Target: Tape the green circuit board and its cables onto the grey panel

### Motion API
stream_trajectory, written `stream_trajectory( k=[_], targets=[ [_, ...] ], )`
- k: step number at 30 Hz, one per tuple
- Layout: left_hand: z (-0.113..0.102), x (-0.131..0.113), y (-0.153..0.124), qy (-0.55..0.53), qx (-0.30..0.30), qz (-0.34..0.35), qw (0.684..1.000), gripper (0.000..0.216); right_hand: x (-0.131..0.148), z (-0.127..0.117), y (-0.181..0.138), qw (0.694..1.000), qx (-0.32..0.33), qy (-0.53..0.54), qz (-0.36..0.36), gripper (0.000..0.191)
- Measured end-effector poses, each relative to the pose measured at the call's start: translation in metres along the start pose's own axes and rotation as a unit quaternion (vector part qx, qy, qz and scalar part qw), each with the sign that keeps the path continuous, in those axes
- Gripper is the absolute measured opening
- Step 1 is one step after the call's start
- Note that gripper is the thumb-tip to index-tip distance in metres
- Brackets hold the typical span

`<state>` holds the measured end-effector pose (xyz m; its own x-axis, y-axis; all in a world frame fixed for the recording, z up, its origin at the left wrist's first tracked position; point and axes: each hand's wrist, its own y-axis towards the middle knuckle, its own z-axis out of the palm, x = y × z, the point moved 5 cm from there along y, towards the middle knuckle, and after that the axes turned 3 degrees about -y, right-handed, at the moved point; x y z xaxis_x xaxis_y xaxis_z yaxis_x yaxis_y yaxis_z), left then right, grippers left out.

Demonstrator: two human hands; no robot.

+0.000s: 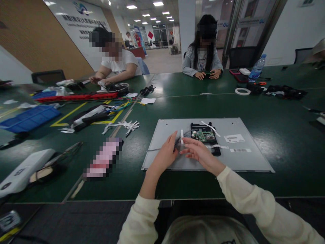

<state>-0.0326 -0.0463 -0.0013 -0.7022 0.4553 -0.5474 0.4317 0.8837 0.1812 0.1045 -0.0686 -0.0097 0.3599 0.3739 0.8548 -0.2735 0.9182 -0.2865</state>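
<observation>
Right now the fingers of our left hand (166,154) curl beside grey cables (153,149), though we cannot tell whether they grip them. The fingers of our right hand (200,154) are slightly parted, their tips beside an upright white strip (181,135); whether they pinch it, we cannot tell either. Both hands are over the left half of a flat grey panel (243,159), which lies before us on the green tabletop (291,135). Just beyond our right hand, we see a green circuit board (203,136) set in a black bracket (217,150) on the panel. One loose strip (212,127) crosses the bracket's upper edge, and another (220,146) reaches from its lower part onto the metal. Two white labels (234,138) are to the right of these.

Farther left, we have a heap of white strips (130,126) and a blurred pink object (104,157). A white tape ring (242,91) lies near a water bottle (257,67) at the far right. Across from us sit two people (203,61), hands at the tabletop.
</observation>
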Motion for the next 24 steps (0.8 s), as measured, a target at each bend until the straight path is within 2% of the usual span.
stream_trajectory(
  k=[4,6,8,11,14,18,24],
  targets=[
    [0.0,-0.002,-0.001,-0.001,-0.001,-0.001,1.0,0.07,0.014,0.003,0.0,0.994,0.0,-0.048,-0.098,0.048],
    [-0.001,-0.003,0.0,0.0,-0.001,0.001,1.0,0.071,0.015,0.004,0.002,0.991,0.006,-0.061,-0.115,0.049],
    [-0.002,-0.003,0.0,0.0,-0.006,-0.004,1.0,0.072,0.01,0.004,0.004,0.994,0.01,-0.063,-0.092,0.048],
    [-0.002,-0.003,0.001,0.003,-0.009,-0.003,1.0,0.074,-0.002,0.003,0.005,0.999,0.009,-0.031,-0.015,0.045],
    [0.002,-0.004,0.002,0.022,0.018,0.03,0.999,0.075,-0.007,0.001,0.005,0.999,0.011,0.028,0.03,0.034],
    [0.009,-0.004,0.001,0.075,0.067,0.06,0.993,0.067,-0.006,0.002,0.005,0.996,0.037,0.067,0.041,0.022],
    [0.012,-0.007,0.003,0.129,0.083,0.045,0.987,0.062,-0.001,0.003,0.0,0.994,0.087,0.056,0.043,0.027]
  ],
)
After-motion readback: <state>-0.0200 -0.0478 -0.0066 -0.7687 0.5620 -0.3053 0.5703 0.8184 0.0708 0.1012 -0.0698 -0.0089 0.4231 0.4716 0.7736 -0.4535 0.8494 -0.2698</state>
